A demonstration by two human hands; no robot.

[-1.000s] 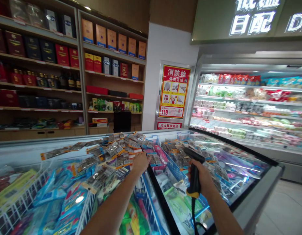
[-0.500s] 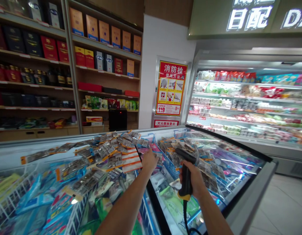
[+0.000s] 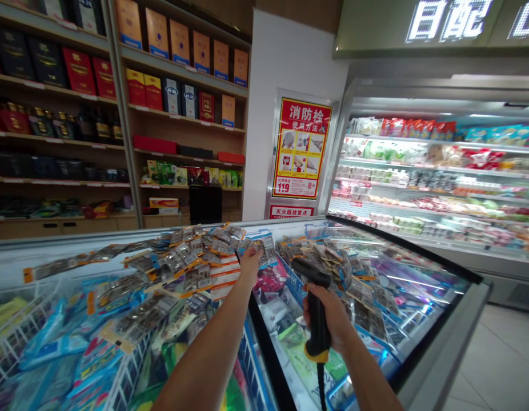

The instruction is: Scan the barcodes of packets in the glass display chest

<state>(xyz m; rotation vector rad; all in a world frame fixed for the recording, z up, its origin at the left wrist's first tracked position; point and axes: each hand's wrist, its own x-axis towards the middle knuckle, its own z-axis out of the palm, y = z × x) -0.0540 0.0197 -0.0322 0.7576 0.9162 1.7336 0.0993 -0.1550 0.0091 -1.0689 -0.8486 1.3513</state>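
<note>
Over the heap of small orange-edged packets [image 3: 183, 268], too blurred to read, my left hand [image 3: 250, 262] pinches one small clear packet [image 3: 268, 248], my right hand [image 3: 333, 321] grips a black yellow-collared handheld scanner [image 3: 311, 269], its cable cut off below, above a glass-lidded chest freezer [image 3: 451, 337] between wooden shelves [image 3: 183, 142] and a lit open cooler [image 3: 440, 171].

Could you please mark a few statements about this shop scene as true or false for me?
1. The right hand holds a black scanner. True.
2. The left hand lies flat on the floor. False: it pinches a small packet above the freezer.
3. A red poster hangs on the wall behind the freezer. True.
4. The scanner is cordless. False: a cable hangs from its handle.
</note>
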